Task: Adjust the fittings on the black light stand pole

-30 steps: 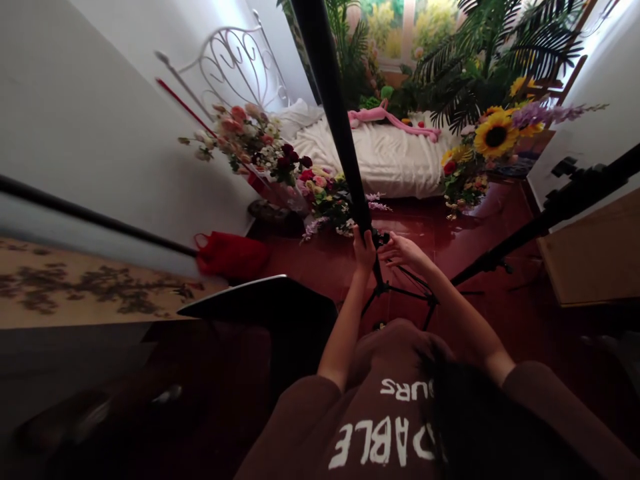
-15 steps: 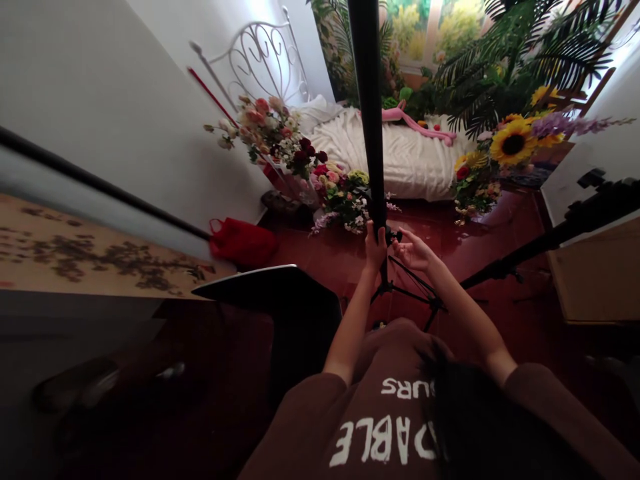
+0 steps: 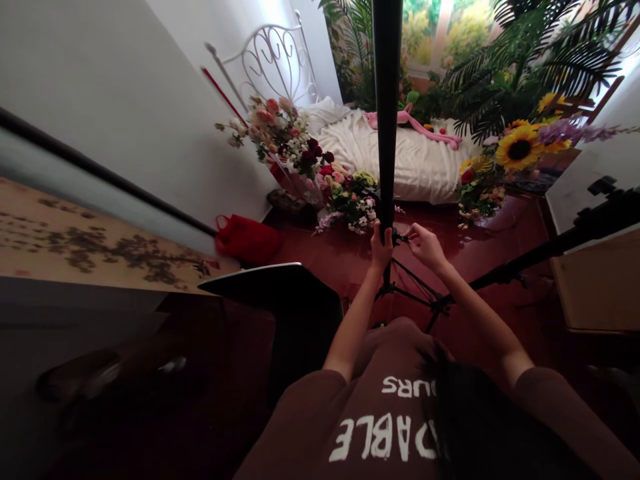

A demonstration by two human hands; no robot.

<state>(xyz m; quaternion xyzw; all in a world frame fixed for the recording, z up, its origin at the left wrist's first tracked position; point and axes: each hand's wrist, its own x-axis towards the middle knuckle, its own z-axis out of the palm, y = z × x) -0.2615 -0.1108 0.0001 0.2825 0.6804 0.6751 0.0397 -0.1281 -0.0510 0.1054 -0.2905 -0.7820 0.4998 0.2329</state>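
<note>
A tall black light stand (image 3: pixel 388 133) rises upright in front of me, its tripod legs (image 3: pixel 415 293) spread over the floor. My left hand (image 3: pixel 381 249) is wrapped round the lower part of its pole. On the pole's right side, level with that hand, a small black tightening knob (image 3: pixel 400 238) sticks out. The fingers of my right hand (image 3: pixel 425 245) are pinched together at the knob's outer end, which they partly cover.
A second black stand (image 3: pixel 505 267) slants in from the right. A black panel (image 3: pixel 280 293) with a pale edge is at my left, near a red bag (image 3: pixel 247 238). Beyond are a white-draped bed (image 3: pixel 360 143), artificial flowers (image 3: pixel 345 193), sunflowers (image 3: pixel 519 148) and palm leaves (image 3: pixel 520 60).
My right hand has turned and its looser, spread fingers have closed at the knob. My left hand keeps its hold on the pole. The whole view has shifted slightly.
</note>
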